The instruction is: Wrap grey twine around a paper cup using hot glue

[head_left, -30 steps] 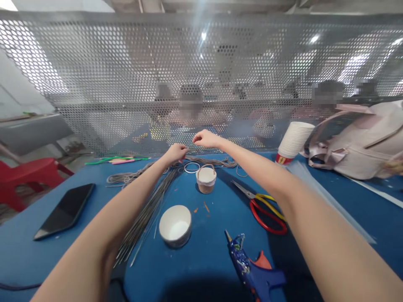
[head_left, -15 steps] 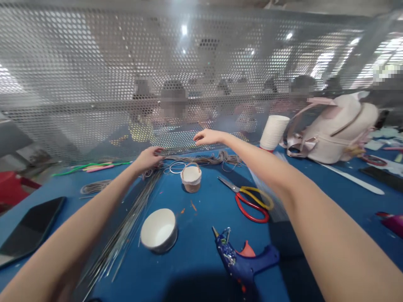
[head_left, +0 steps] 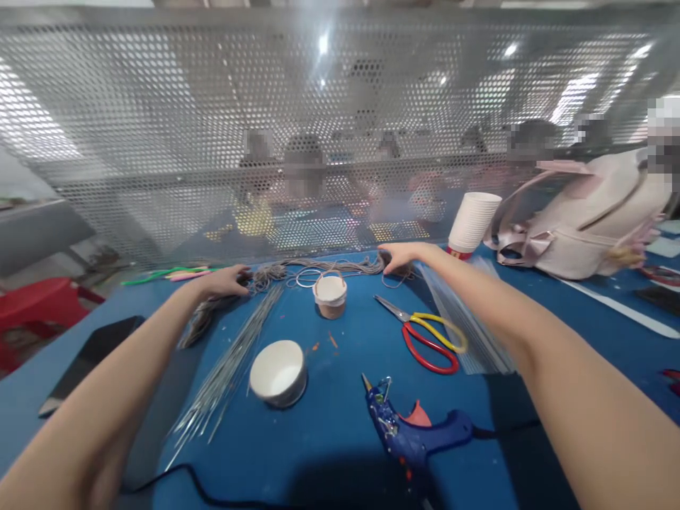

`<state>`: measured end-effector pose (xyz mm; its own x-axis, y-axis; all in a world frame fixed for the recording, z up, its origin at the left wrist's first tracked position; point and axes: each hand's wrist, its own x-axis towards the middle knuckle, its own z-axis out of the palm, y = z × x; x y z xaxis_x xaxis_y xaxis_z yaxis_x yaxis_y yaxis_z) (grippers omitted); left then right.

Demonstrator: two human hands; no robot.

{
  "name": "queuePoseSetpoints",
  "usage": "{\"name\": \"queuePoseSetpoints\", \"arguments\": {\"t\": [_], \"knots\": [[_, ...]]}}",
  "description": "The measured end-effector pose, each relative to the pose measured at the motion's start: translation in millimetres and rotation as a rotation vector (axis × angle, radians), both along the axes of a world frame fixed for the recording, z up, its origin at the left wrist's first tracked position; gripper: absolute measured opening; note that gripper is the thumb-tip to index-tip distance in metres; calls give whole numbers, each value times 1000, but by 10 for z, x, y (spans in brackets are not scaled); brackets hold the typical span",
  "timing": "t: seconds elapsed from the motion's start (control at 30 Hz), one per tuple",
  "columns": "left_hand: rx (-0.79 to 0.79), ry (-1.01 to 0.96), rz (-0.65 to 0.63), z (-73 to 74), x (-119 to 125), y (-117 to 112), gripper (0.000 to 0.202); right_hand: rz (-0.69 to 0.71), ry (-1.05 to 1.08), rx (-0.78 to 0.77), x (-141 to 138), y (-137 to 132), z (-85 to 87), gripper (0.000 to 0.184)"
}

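Observation:
My left hand point(head_left: 226, 281) is beside the left end of a tangled grey cord bundle point(head_left: 340, 266), its fingers apart. At the bundle's right end, my right hand point(head_left: 402, 255) is low over the cord, thumb and fingers spread about it; whether they press on it is hard to see. Between the hands stands a small cup-shaped basket point(head_left: 330, 292) with a white cloth-like rim and a thin handle. Pale rings point(head_left: 307, 278) lie behind it. A white paper bowl point(head_left: 278, 374) sits nearer to me. Thin wires point(head_left: 234, 368) fan out below my left hand.
Yellow-and-red-handled scissors point(head_left: 425, 336) and a blue glue gun point(head_left: 406, 428) lie right of centre. A stack of paper cups point(head_left: 474, 221) and a pink backpack point(head_left: 584, 227) stand behind my right arm. A phone point(head_left: 93, 361) lies left. A perforated metal screen point(head_left: 212, 142) closes the back.
My right hand has come down from above the table to the cord's right end. My left hand has shifted left and lower. The view has turned slightly left.

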<state>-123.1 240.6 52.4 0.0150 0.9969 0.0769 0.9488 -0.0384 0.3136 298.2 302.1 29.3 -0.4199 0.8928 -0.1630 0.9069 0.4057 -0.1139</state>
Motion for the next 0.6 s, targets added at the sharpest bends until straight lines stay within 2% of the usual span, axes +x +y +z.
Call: {"name": "queuePoseSetpoints", "arguments": {"t": [0.13, 0.23, 0.33, 0.43, 0.6], "knots": [[-141, 44, 56, -100, -28, 16, 42, 6, -41, -41, -84, 36, -75, 36], [-225, 84, 129, -182, -27, 37, 28, -20, -68, -40, -133, 40, -135, 32], [-251, 115, 219, -208, -51, 68, 30, -38, -93, -32, -182, 43, -164, 30], [-191, 147, 327, -108, -174, 78, 34, -53, -96, 14, -202, 94, -98, 28], [16, 216, 537, 205, -589, -58, 36, -121, -39, 183, -118, 263, 141, 33]]}}
